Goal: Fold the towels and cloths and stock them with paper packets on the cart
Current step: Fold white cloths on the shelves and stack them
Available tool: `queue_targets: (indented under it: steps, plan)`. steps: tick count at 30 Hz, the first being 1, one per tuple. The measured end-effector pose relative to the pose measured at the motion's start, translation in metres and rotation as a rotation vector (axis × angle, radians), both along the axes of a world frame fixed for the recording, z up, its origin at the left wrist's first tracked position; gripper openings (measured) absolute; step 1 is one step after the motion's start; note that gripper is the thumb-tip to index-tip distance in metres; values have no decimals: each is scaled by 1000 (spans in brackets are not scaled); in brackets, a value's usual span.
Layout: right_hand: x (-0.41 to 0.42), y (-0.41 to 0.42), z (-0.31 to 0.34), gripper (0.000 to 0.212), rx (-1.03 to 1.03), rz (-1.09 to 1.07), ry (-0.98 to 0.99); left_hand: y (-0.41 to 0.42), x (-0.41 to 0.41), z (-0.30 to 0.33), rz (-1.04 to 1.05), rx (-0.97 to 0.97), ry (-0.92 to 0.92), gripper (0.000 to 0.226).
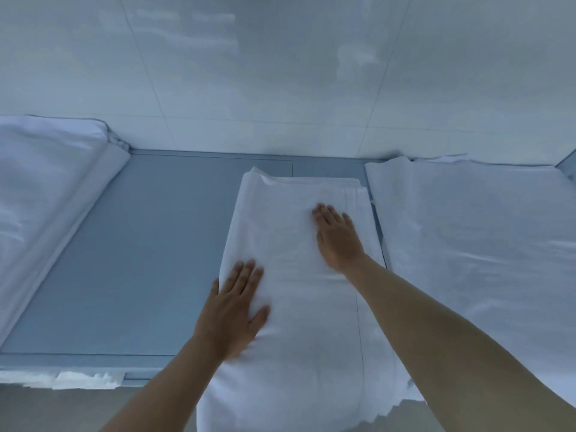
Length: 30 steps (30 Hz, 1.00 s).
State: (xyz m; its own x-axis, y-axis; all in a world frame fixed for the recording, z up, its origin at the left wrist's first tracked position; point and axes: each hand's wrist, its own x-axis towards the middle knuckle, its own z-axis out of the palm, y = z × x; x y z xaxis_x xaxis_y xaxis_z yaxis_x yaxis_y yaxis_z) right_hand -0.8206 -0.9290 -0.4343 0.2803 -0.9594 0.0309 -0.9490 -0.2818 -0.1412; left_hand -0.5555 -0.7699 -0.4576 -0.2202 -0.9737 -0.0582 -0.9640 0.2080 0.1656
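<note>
On the grey surface (162,244), between two other white stacks, both hands — left (233,310), right (338,238) — lie spread flat on a folded towel (299,294) — soft, limp, probably best lifted by its folded edges.

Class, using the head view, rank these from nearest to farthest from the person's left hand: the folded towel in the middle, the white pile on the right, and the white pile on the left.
1. Middle towel: under the left hand, touching.
2. Right pile: just beyond the towel's right edge.
3. Left pile: far left, across the bare blue surface.
</note>
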Motion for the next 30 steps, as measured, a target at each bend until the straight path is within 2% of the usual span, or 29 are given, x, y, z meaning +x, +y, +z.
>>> queue_targets:
  steps: [3,6,12,16,19,22,30]
  plan:
    - [-18,39,-9,54,44,59,-136,8,0,2,4,26,29,84]
    - [-37,70,-11,58,139,60,-174,22,1,5,-4,36,54,84]
    - [-55,150,-16,78,204,179,-41,60,5,22,-17,76,-24,82]
    - [-55,181,-17,81,185,190,-5,49,13,36,-197,4,-137,73]
    - [-51,190,-21,82,165,197,-2,28,15,35,-318,39,-100,76]
    - [-50,192,-23,81,150,197,5,27,11,20,-279,78,-82,83]
    - [-52,215,-21,81,130,264,-4,77,12,5,-215,-2,-10,85]
